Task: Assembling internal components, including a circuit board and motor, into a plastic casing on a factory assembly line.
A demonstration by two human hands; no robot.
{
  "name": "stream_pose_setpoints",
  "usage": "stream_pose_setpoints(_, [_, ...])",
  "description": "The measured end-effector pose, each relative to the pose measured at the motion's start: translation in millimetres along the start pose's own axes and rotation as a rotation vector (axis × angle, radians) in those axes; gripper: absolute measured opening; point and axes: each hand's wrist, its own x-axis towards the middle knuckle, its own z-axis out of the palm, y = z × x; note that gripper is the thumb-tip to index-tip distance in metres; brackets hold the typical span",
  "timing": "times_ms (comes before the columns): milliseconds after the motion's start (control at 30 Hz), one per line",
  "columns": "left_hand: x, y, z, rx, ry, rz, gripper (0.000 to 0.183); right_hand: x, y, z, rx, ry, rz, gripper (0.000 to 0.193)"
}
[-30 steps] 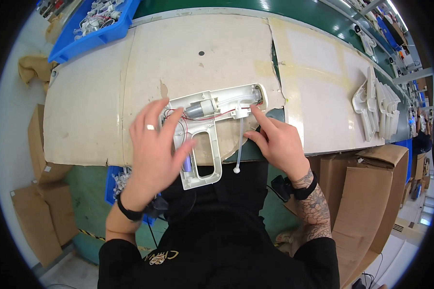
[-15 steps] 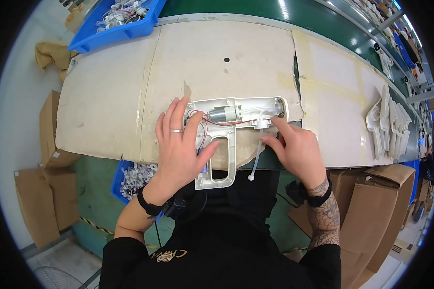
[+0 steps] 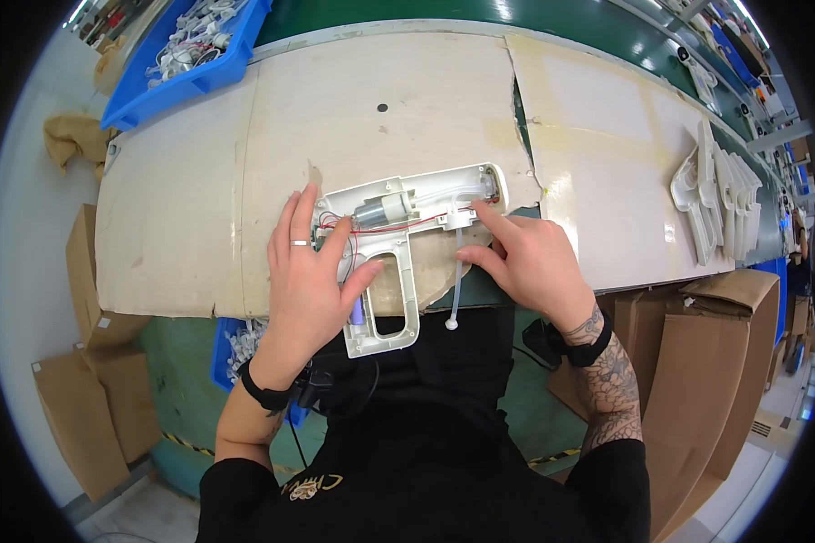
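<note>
Spray-gun shell (image 3: 398, 237) lies open-side up at the counter's (image 3: 181, 217) near edge, pinned flat under my left hand (image 3: 310, 282), fingers spread; my right hand (image 3: 527, 261) presses fingertips at its barrel. Barrel runs left-right, handle toward me.

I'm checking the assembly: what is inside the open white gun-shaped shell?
Inside the white shell: a small grey motor, red wires and a clear tube hanging out. The left hand covers its rear end; the right hand hides little.
</note>
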Motion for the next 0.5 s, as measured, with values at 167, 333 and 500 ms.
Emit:
stream_pose_setpoints(167, [-0.3,0.0,3.6,-0.02,0.006,-0.001,0.054,-10.3,-7.1,-0.4,0.165,0.049,0.089,0.052])
stream_pose_setpoints(333, [0.3,0.6,4.1,-0.045,0.015,0.006,0.056,-11.5,-7.6,5.8,0.192,0.06,0.11,0.055])
stream_pose_setpoints(500, [3.1,0.0,7.3,-0.142,0.002,-0.018,0.056,1.5,-2.8,5.2,0.166,-0.034,0.161,0.057])
